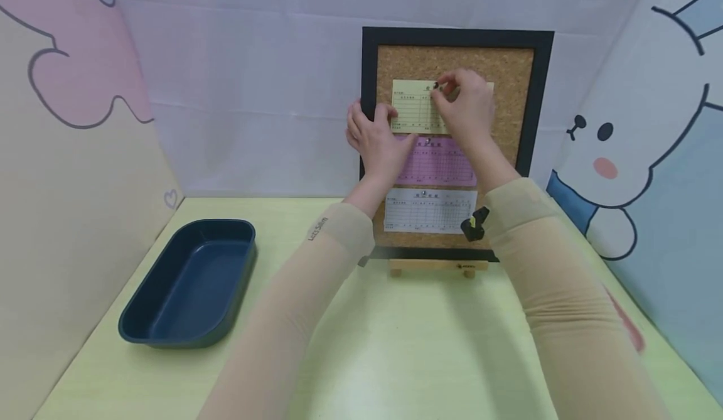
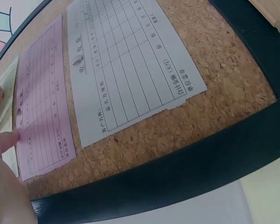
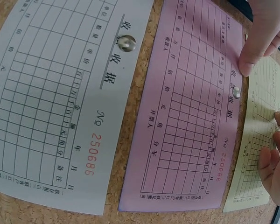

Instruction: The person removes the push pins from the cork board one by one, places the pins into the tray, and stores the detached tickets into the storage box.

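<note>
A black-framed corkboard (image 1: 459, 53) stands upright, with a yellow receipt slip (image 1: 408, 107) above a pink one (image 1: 443, 166) and a white one (image 1: 429, 213). My left hand (image 1: 381, 147) grips the board's left edge, some fingers over the frame. Its index finger lies on the yellow slip and its thumb on the pink slip's upper edge. At the yellow slip's top middle, my right hand (image 1: 467, 109) pinches a small dark-looking thumbtack (image 1: 436, 85), mostly covered by the fingertips. Silver thumbtacks (image 3: 127, 43) show on the white and pink slips.
A wooden easel (image 1: 437, 265) supports the board on the pale green table (image 1: 361, 351). To the left stands a deep blue tray (image 1: 226, 332). A white cloth hangs behind, and cartoon-printed panels flank both sides. A black clip-like piece (image 1: 474, 224) sits by the right wrist.
</note>
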`<state>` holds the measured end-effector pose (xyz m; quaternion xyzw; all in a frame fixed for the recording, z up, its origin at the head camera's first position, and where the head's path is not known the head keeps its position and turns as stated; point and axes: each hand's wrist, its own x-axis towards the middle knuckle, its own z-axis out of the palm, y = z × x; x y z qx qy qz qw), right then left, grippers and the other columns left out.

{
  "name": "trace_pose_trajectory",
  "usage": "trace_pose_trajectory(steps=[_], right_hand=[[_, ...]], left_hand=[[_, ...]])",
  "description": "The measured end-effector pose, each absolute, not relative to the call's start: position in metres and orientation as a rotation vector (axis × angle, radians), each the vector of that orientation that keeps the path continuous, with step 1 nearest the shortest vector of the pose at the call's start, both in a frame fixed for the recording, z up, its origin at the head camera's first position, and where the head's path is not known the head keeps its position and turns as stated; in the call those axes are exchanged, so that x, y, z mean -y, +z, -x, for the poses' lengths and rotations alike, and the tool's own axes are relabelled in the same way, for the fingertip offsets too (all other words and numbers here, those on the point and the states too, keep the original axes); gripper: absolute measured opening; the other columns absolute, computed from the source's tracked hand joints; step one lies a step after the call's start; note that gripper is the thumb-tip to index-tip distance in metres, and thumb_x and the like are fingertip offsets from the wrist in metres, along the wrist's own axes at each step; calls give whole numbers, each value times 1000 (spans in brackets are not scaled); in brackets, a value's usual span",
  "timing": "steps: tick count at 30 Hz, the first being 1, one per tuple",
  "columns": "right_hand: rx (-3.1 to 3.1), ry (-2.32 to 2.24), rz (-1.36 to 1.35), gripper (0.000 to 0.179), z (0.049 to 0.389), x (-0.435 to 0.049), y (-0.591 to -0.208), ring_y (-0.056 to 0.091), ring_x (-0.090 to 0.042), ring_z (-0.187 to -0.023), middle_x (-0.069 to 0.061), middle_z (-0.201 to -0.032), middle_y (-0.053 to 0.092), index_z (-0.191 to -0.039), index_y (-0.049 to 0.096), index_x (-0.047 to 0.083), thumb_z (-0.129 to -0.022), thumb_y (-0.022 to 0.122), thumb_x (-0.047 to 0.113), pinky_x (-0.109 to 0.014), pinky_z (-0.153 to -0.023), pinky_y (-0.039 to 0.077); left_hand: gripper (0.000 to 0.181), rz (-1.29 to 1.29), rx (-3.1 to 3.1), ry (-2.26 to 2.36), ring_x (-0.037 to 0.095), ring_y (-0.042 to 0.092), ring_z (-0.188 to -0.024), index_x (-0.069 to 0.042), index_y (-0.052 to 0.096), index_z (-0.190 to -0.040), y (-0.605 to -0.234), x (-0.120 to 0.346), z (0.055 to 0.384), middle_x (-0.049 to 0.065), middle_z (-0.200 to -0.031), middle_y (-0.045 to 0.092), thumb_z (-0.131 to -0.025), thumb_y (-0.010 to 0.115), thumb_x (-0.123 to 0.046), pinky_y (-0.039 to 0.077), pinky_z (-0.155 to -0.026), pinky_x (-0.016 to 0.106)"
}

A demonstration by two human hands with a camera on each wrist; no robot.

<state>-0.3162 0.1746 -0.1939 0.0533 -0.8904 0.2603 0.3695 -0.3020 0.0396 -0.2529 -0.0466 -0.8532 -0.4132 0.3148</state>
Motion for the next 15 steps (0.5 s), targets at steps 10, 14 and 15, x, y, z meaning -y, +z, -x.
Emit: trace_pose_trajectory(steps=[10, 14, 15], right_hand=[[2261, 652, -114, 25, 317, -172, -196, 55, -19, -84, -7, -94, 64, -107, 67, 12, -91, 61, 30, -25, -64, 32], [2245, 647, -94, 25, 318, -171, -196, 54, -19, -85, -7, -92, 64, -105, 67, 12, -90, 60, 31, -26, -64, 32], [2242, 646, -88, 24, 318, -170, -196, 54, -19, -85, -7, -92, 64, -104, 67, 12, -91, 60, 31, -26, -63, 32]], left_hand=[[59, 122, 2236, -1074, 25, 7, -143, -19, 45, -114, -257, -33, 302, 11, -153, 15, -73, 77, -48, 10, -112, 46], [56, 130, 2215, -1105, 24, 9, -142, -17, 48, -106, -259, -31, 301, 11, -152, 18, -73, 75, -53, 12, -111, 46], [55, 131, 2213, -1112, 23, 9, -142, -16, 49, -104, -259, -31, 301, 11, -152, 19, -73, 74, -54, 12, -111, 46]])
